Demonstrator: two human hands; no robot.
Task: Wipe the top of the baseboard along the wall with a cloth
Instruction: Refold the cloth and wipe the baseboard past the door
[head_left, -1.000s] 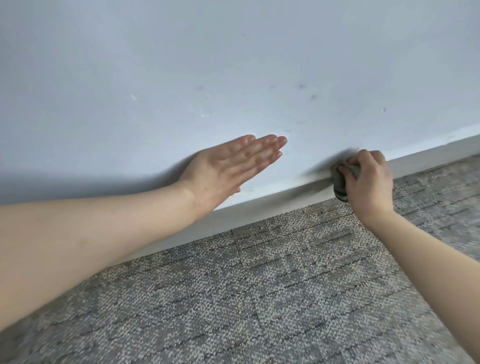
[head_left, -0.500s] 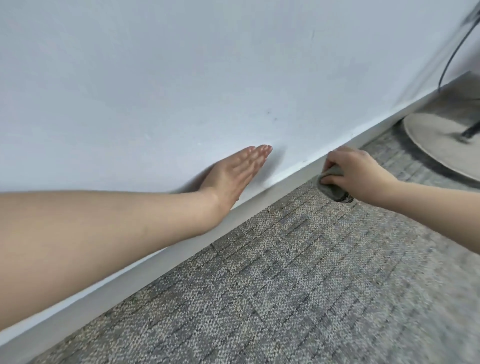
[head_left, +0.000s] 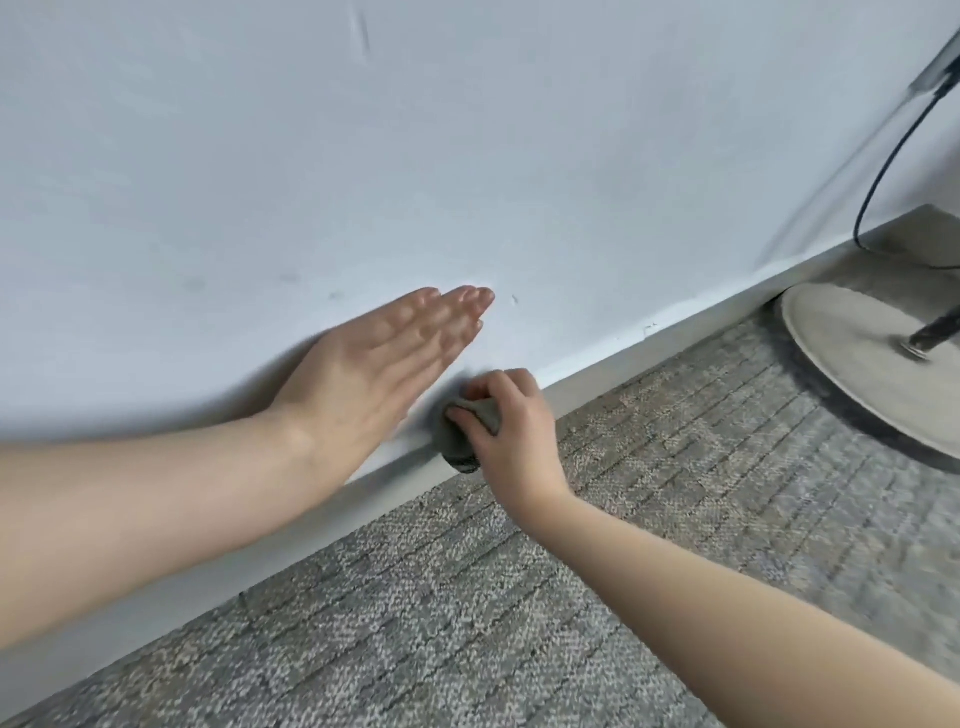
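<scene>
A pale grey baseboard (head_left: 675, 338) runs diagonally along the foot of the white wall (head_left: 467, 156), rising toward the right. My right hand (head_left: 511, 421) is closed on a wadded grey cloth (head_left: 460, 439), pressed against the baseboard's top edge. Most of the cloth is hidden under the fingers. My left hand (head_left: 384, 358) lies flat against the wall just left of the cloth, fingers straight and together, holding nothing.
Grey patterned carpet (head_left: 519, 597) covers the floor. At the right stands a round stand base (head_left: 872, 358) close to the baseboard, with a dark pole and a black cable (head_left: 883, 171) hanging down beside the wall.
My right hand with the cloth has slid left along the baseboard and now sits right beside my left hand. The camera view has also shifted, showing more of the stand base.
</scene>
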